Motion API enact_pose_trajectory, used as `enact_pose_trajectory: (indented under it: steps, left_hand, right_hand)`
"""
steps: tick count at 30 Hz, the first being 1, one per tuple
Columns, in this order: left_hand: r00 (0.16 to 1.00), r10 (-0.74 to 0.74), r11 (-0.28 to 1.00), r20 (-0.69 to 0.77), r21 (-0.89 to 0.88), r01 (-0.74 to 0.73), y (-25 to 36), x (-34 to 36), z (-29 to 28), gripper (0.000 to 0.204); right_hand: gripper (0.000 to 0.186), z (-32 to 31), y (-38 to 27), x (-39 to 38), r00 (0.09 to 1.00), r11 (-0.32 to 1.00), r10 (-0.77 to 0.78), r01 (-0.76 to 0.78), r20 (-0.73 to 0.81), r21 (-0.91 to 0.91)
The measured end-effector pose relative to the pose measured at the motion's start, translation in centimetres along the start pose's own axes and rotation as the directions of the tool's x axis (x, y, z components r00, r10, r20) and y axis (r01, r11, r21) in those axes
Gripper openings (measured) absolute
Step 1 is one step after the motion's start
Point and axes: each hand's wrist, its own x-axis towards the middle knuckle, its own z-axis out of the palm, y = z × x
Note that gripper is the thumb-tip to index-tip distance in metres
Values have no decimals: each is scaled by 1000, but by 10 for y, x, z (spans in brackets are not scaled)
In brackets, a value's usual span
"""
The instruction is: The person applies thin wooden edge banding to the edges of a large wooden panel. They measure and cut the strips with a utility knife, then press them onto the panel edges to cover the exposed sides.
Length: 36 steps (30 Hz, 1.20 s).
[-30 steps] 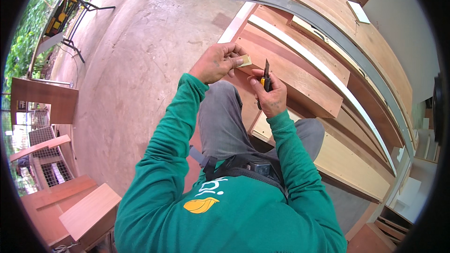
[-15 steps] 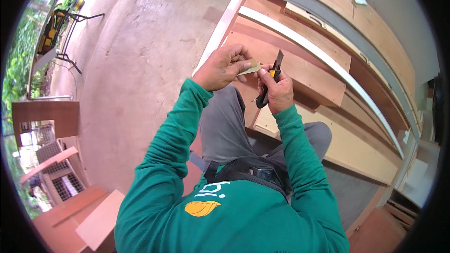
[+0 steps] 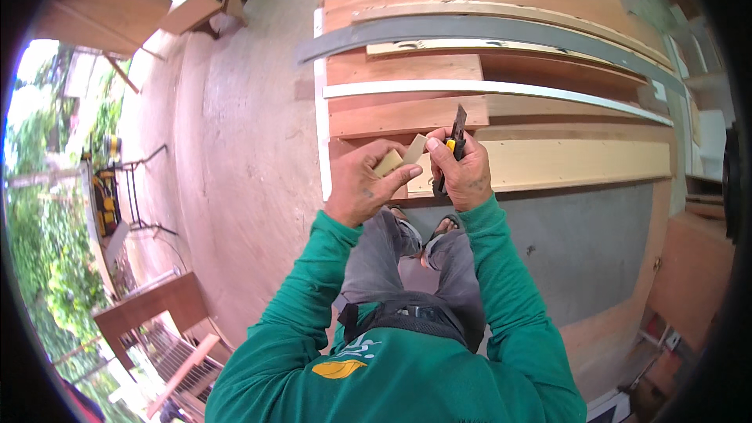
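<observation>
My left hand (image 3: 359,185) is closed on a small pale-yellow strip (image 3: 414,150), bent or folded, which sticks up between thumb and fingers. What it is made of I cannot tell. In my right hand (image 3: 470,172) is a black and yellow utility knife (image 3: 450,158), its dark blade out and pointing away from me. The right thumb and forefinger touch or nearly touch the upper end of the strip. Both hands are held close together in front of the pale wooden board (image 3: 572,163).
A long white strip (image 3: 501,92) and a curved-looking grey strip (image 3: 501,29) lie across the wooden cabinet parts (image 3: 403,115). A black and yellow power tool (image 3: 106,196) is on a stand at left. A brown wooden panel (image 3: 149,309) stands at lower left.
My body has straightened and turned, so the cabinet parts now run level across the view and my feet show. The pale strip stands more upright between my hands; the knife stays in my right.
</observation>
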Motion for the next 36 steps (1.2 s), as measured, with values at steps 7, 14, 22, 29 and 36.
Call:
enact_pose_trajectory:
  steps: [7, 14, 22, 29, 36]
  left_hand:
    - [941, -107, 922, 322, -323, 216, 175, -25, 5, 33]
    - [735, 100, 890, 671, -390, 236, 297, -37, 2, 33]
    - [505, 437, 899, 745, -345, -269, 363, -72, 94, 32]
    - [124, 554, 820, 823, -513, -255, 427, -184, 167, 38]
    - [-118, 489, 794, 864, -497, -350, 449, -326, 265, 25]
  right_hand:
    - [24, -19, -201, -111, 991, 988, -83, 96, -103, 123]
    - [31, -15, -295, -221, 925, 974, -210, 227, -317, 17]
    - [30, -6, -293, -357, 620, 900, -314, 435, -719, -18]
    - [36, -7, -272, -513, 405, 899, -277, 430, -871, -86]
    - [32, -20, -131, -692, -177, 881, 166, 469, -970, 65]
